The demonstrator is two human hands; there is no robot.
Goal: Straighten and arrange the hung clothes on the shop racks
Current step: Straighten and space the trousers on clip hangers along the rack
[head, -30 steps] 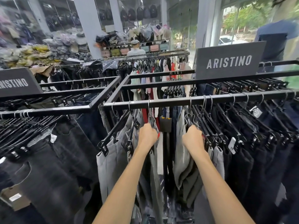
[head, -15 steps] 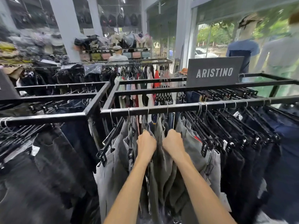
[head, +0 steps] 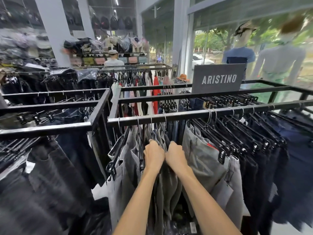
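**While both hands hold the grey trousers, square them up**

Because the left hand (head: pixel 153 156) and the right hand (head: pixel 176 155) sit knuckle to knuckle, each with its fingers curled into the tops of the grey trousers (head: pixel 199 160), the grip looks firm. The fingertips are buried in cloth, so I cannot tell whether they also catch a hanger bar.

These trousers hang just under the front rail (head: pixel 194 114), between a looser grey pair on the left and the tightly packed dark jeans (head: pixel 264 167) on the right.

To do this step well, I would guide from the black clip hangers (head: pixel 221 155) rather than drag the fabric, keep each hook upright on the rail, and space the grey pairs evenly. Pulling low on the legs risks slipping a waistband out of its clips. Behind stands the ARISTINO sign (head: pixel 218 78).
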